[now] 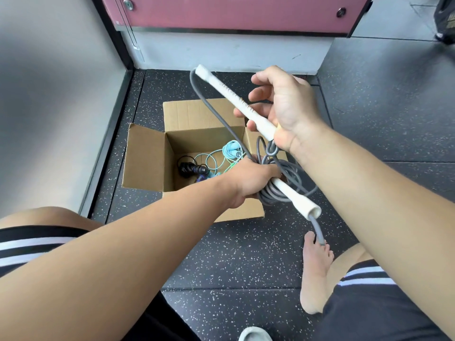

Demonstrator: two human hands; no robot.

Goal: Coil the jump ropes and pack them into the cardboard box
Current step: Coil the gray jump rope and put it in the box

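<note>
Head view, centre right of the frame: grips a white handle (231, 94) in the right hand (283, 107), fingers and thumb curled round its lower part, the handle slanting up toward the upper left; from its top end, a strand of grey rope (283, 173) curving down across the middle of the frame to the left hand (251, 180); clutches the coiled loops of that rope in the left hand, fingers wrapped round the bundle, together with a second white handle (298, 198) pointing toward the lower right; from that handle's end, a short grey tail hanging down beside the toes of a bare foot (317, 267) at lower right.

Behind the hands, at centre: an open cardboard box (147, 158) on a dark speckled floor (246, 262), flaps spread outward; inside, a light blue rope (229, 148) loosely looped and a black rope (189, 168) toward the left; the grey coil held in front of the box's right side, not inside it.

Along the top edge: a pink panel (234, 11); at lower left and lower right: black shorts (29, 242) with white stripes.
</note>
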